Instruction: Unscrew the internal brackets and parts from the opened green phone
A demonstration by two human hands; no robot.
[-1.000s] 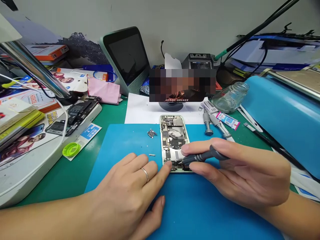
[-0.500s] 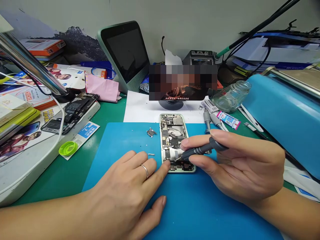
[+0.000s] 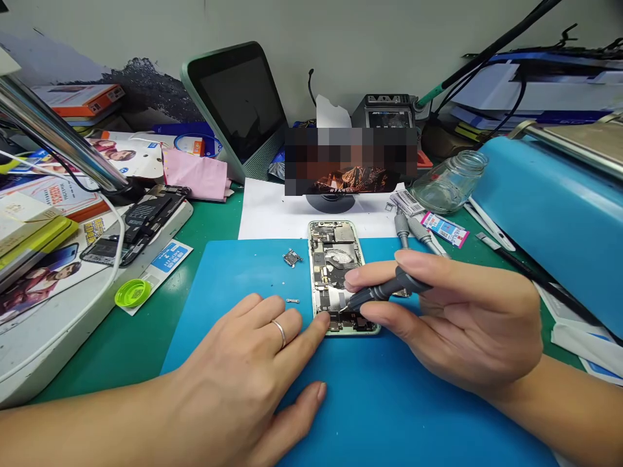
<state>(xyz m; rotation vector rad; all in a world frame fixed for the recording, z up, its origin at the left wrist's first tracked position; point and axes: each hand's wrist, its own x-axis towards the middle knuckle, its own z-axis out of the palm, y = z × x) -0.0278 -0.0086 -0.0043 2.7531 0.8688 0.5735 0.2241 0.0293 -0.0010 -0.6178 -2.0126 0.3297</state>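
Observation:
An opened smartphone (image 3: 341, 259) with a pale green frame lies on the blue mat (image 3: 243, 272), its inner parts exposed. The index fingertip of my left hand (image 3: 263, 363) rests on the phone's lower left edge. That hand's thumb is spread apart, and a ring is on one finger. In my right hand (image 3: 467, 324) a dark screwdriver (image 3: 377, 292) is pinched between thumb and fingers. It slants down to the left, its thin tip at the lower part of the phone. A small dark phone part (image 3: 293, 258) and a tiny metal bracket (image 3: 293, 301) lie left of the phone.
Behind the mat, a propped phone (image 3: 360, 178) plays a video. Two grey screwdrivers (image 3: 402, 227) and a glass jar (image 3: 450, 181) are at the right. On the left are a green cap (image 3: 133, 293), another phone assembly (image 3: 141, 224) and a lamp post (image 3: 68, 136).
My right hand has shifted slightly left with the screwdriver, whose tip stays over the phone's lower part. My left hand keeps its place on the phone. The whole view has shifted a little.

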